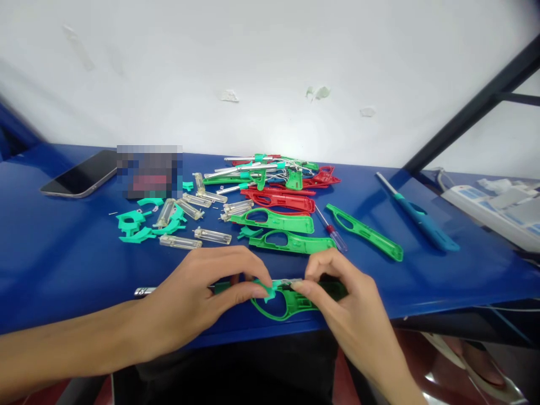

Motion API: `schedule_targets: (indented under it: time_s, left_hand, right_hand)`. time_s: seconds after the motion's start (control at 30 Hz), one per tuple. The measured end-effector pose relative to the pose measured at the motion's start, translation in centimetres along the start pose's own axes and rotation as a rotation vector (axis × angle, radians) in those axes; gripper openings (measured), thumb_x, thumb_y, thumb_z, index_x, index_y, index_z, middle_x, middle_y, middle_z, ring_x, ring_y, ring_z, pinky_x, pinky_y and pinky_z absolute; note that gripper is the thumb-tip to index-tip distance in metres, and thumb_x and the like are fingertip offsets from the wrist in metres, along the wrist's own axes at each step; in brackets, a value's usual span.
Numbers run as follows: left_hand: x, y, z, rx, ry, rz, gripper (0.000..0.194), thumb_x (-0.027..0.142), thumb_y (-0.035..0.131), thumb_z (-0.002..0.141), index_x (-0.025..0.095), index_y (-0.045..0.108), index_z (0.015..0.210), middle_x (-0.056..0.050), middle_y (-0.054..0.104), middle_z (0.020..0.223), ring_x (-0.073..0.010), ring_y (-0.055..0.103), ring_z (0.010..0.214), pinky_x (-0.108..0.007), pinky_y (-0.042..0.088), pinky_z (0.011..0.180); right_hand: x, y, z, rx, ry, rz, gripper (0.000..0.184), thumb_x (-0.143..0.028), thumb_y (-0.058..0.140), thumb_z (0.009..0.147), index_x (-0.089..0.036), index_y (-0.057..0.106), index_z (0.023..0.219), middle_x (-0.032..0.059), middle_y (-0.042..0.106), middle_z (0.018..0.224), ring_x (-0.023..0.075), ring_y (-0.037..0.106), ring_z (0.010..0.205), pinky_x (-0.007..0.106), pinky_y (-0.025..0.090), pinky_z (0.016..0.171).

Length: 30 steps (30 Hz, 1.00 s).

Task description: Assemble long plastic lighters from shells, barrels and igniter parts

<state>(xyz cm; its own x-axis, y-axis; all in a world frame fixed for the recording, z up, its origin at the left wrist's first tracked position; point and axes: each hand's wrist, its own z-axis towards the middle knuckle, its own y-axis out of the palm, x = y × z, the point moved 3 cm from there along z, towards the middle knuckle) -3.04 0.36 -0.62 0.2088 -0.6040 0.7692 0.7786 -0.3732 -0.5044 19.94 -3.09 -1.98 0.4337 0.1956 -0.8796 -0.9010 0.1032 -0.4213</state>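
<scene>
While the left hand (228,287) pinches a teal piece (270,289) between thumb and forefinger, the right hand (324,281) has its thumb and forefinger closed on the end of a slender pale part (287,280). Both work over a green shell half (301,301) at the near edge of the bench (422,281); whether the right hand's hidden fingers touch that shell, I cannot tell. With the shell as the dial's centre, a metal tube end (144,291) pokes out at 9 o'clock, past the left hand. Loose teal pieces (130,220) lie at 10 o'clock, with a phone (80,175) farther out that way. Clear tanks (180,242) are scattered between 10 and 11. At 12 are two more green shells (295,242), then red shells (291,201), and beyond them a heap of metal tubes (253,167) and coloured parts. A screwdriver (335,233) lies at 1 o'clock, a single green half (371,236) between 1 and 2, and a blue lighter (422,219) at 2.
</scene>
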Motion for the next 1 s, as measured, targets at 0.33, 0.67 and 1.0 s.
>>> schedule_targets:
  time_s: [0.33,0.67,1.0]
  left_hand:
    - [0.7,-0.2,0.5,0.021,0.003,0.042,0.015,0.017,0.077,0.098,0.025,0.085,0.108,0.000,0.080,0.108,-0.0093,0.077,0.091,-0.015,0.059,0.085]
    - [0.1,0.3,-0.2,0.004,0.024,0.002,0.025,0.014,0.073,0.101,0.031,0.084,0.115,0.002,0.076,0.099,-0.0063,0.072,0.082,-0.014,0.055,0.077]
    - [0.1,0.5,-0.6,-0.050,0.098,0.047,0.024,0.015,0.072,0.102,0.028,0.083,0.119,0.000,0.075,0.101,-0.0086,0.071,0.087,-0.015,0.056,0.078]
  right_hand:
    - [-0.3,-1.1,0.4,-0.057,0.059,0.106,0.018,-0.032,0.093,0.077,-0.028,0.076,0.072,-0.0063,0.077,0.074,0.0103,0.071,0.068,0.015,0.055,0.066]
    - [0.0,-1.1,0.3,-0.012,0.095,0.126,0.007,-0.033,0.093,0.075,-0.033,0.086,0.075,-0.0030,0.084,0.080,0.0139,0.079,0.074,0.014,0.061,0.067]
    - [-0.3,-1.2,0.1,-0.049,0.063,0.130,0.004,-0.033,0.090,0.081,-0.036,0.089,0.082,-0.0020,0.084,0.081,0.0137,0.078,0.072,0.016,0.061,0.065]
